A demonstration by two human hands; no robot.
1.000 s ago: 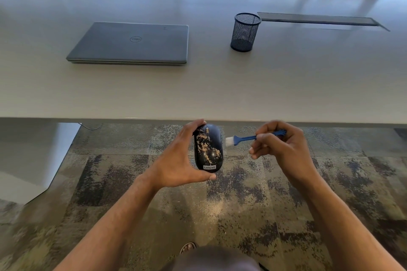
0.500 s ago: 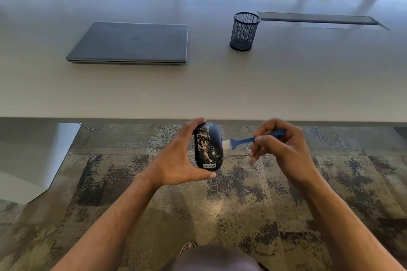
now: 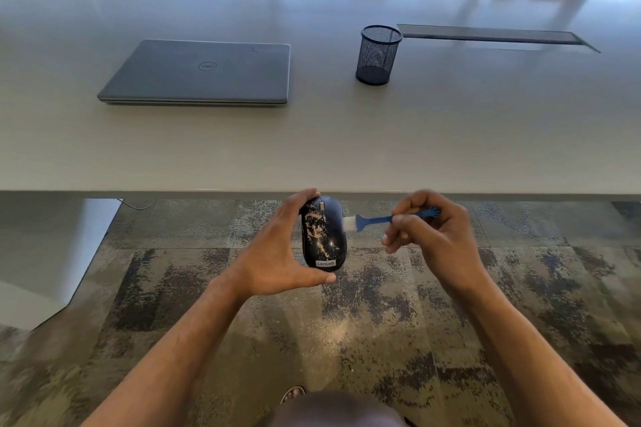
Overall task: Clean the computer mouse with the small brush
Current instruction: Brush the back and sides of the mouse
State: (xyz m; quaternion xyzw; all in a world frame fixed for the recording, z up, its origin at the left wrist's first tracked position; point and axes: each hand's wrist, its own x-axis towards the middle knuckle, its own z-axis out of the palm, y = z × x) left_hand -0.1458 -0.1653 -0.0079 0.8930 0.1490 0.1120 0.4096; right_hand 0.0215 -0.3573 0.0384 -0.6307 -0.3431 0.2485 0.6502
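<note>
A black computer mouse [image 3: 323, 236] with tan dusty patches and a Lenovo label is held in the air just in front of the table's near edge. My left hand [image 3: 277, 253] grips it, thumb under its rear end and fingers over its front. My right hand [image 3: 433, 236] pinches the handle of a small blue brush [image 3: 381, 218]. The brush points left, and its white bristles touch the mouse's right side near the front.
On the white table [image 3: 347, 149] lie a closed grey laptop [image 3: 201, 73] at the left and a black mesh pen cup [image 3: 378, 54] at the centre, beside a dark cable slot [image 3: 492, 35]. Patterned carpet lies below my hands. Chairs stand at the far side.
The brush has moved left, from a short gap beside the mouse to touching its right side. My left hand and the mouse have risen slightly toward the table's edge.
</note>
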